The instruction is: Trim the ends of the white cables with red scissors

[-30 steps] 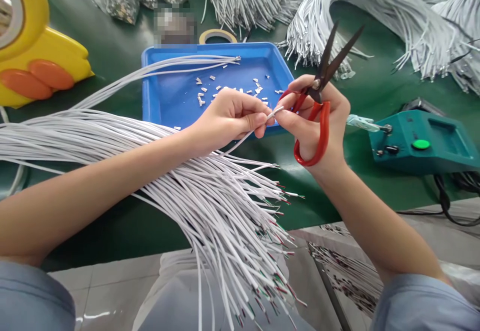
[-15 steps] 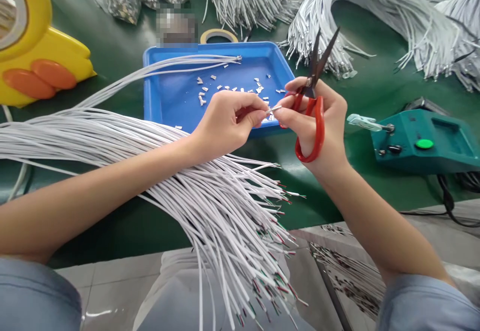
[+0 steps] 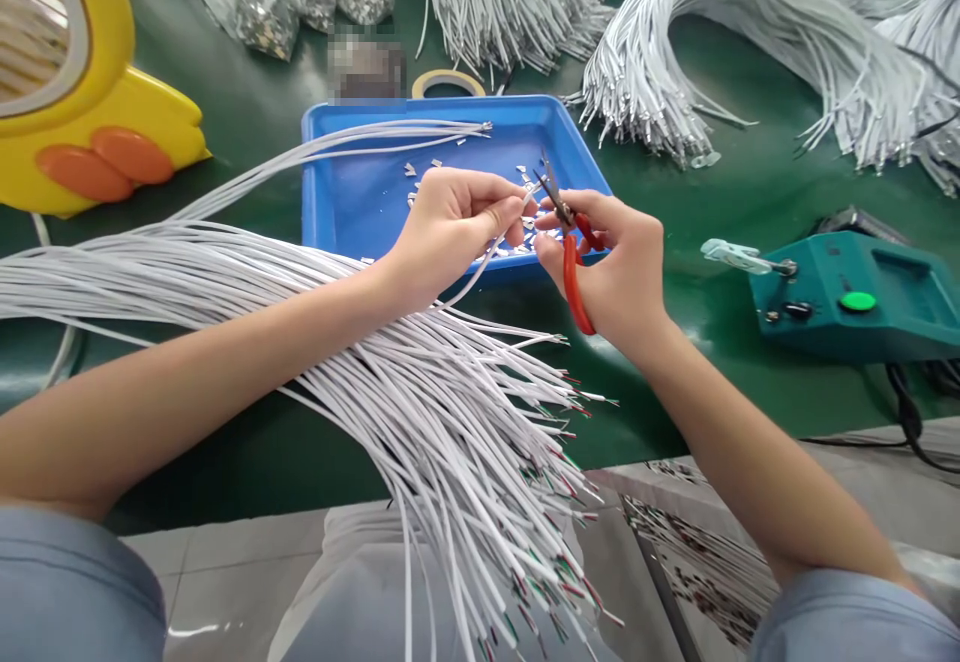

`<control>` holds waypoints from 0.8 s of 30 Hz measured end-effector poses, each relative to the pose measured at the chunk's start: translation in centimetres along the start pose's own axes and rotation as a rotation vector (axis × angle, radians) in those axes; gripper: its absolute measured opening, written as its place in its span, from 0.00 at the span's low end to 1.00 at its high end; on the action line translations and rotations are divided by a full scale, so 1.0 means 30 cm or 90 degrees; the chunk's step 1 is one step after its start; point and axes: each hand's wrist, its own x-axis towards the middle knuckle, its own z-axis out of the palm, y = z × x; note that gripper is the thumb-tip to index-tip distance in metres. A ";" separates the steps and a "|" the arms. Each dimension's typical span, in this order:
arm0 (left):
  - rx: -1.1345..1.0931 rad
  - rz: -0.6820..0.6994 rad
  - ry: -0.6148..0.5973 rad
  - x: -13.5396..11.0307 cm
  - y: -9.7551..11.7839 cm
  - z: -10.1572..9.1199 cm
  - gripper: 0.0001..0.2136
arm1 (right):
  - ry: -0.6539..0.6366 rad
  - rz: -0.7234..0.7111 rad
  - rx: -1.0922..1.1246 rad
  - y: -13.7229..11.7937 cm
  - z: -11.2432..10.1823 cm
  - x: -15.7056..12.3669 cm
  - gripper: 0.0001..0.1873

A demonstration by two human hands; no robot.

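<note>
My left hand (image 3: 454, 227) pinches the end of one white cable (image 3: 480, 264) just over the near rim of the blue tray (image 3: 330, 212). My right hand (image 3: 619, 262) grips red-handled scissors (image 3: 571, 252), with the dark blades pointing at the cable tip between my two hands. A thick bundle of white cables (image 3: 390, 382) lies under my left forearm and fans out over the table edge towards my lap. Small white cut-off bits (image 3: 420, 172) are scattered in the tray, beside a few cables (image 3: 375, 137) laid across it.
A teal device with a green button (image 3: 855, 297) sits at the right. More white cable bundles (image 3: 675, 52) lie at the back. At the far left stands a yellow duck-shaped object (image 3: 90, 112). Bags of small metal parts (image 3: 270, 2) and a tape roll (image 3: 448, 84) lie behind the tray.
My right hand has turned the scissors down from pointing upward, open, to aiming at the cable tip. Both hands have shifted slightly over the tray.
</note>
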 end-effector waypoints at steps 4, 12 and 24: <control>-0.006 0.011 -0.008 0.000 0.008 0.004 0.14 | -0.017 -0.011 -0.024 0.001 0.000 -0.003 0.15; -0.002 0.040 -0.029 -0.003 -0.001 -0.002 0.12 | 0.010 0.018 0.146 -0.018 -0.007 0.009 0.10; 0.048 -0.015 -0.103 -0.015 0.019 0.006 0.11 | 0.093 -0.117 0.360 -0.008 -0.015 0.024 0.15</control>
